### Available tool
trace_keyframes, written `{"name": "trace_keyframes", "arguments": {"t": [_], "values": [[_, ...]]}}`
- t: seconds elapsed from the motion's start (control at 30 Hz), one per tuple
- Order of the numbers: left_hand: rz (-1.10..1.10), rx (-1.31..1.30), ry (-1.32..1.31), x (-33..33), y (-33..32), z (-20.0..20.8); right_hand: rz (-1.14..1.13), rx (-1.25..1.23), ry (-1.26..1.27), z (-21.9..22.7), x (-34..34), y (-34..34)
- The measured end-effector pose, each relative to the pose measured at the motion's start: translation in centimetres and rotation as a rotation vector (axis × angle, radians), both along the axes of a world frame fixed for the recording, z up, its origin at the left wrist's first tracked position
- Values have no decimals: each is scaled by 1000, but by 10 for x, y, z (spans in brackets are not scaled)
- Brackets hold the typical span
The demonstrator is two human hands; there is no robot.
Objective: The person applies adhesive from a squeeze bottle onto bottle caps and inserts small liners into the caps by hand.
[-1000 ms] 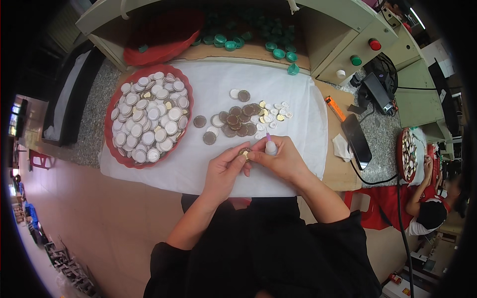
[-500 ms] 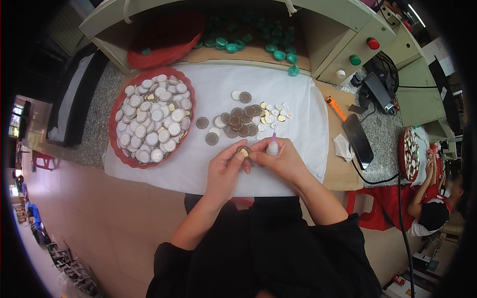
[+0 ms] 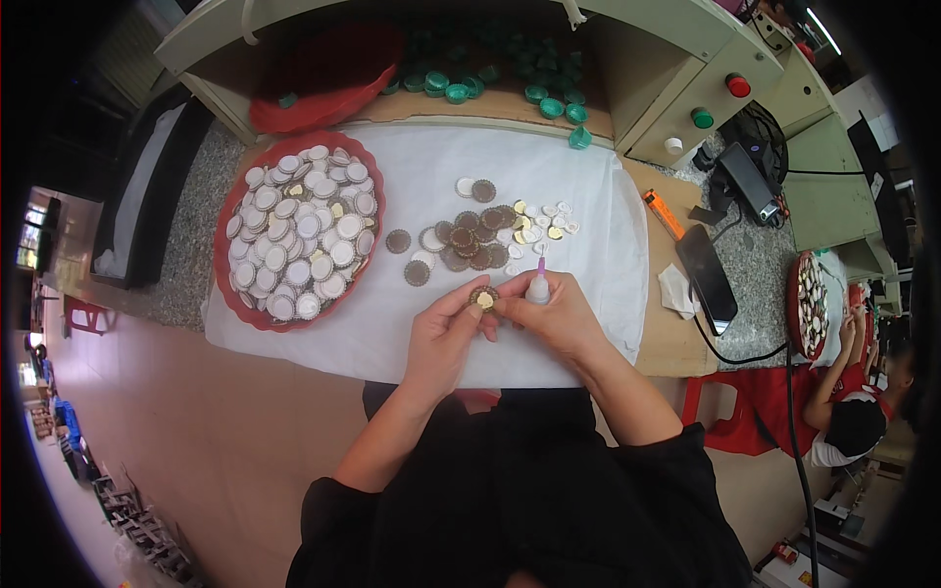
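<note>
Since a second ago, we see the purple-tipped bottle (image 3: 537, 290) swing slightly rightward in the right hand (image 3: 559, 318), while the brown disc (image 3: 479, 291) shows more of its face. Our left hand (image 3: 443, 333) pinches that disc between thumb and fingertips, above the near part of the white sheet (image 3: 323, 358). Our right thumb and forefinger meet its edge as that hand grips the bottle; whether they press the small gold piece (image 3: 486, 303) too, we cannot tell.

We judge that a sideways nudge from a fingertip could push the gold piece off-centre, and that squeezing the bottle while handling the disc might let its contents out where we don't want them.

Our disc looks round and dark, its rim scalloped, the gold piece bright against it. Similar brown discs (image 3: 464, 238) lie loosely piled just beyond our hands.
</note>
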State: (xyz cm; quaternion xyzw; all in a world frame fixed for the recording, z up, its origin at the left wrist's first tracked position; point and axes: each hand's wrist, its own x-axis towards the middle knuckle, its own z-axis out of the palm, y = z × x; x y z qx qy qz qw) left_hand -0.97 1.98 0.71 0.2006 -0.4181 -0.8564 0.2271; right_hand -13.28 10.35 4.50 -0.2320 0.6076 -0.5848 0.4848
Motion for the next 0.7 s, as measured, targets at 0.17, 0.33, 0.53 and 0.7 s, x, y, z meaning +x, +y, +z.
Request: {"name": "trace_keyframes", "arguments": {"t": [0.17, 0.33, 0.53, 0.7], "values": [[-19, -40, 11, 3, 0, -2, -8, -17, -23, -2, 1, 3], [63, -80, -1, -2, 3, 0, -2, 17, -56, -4, -3, -3], [73, -73, -12, -12, 1, 5, -7, -23, -8, 4, -4, -1], [104, -68, -67, -10, 8, 1, 5, -8, 107, -9, -1, 7]]}}
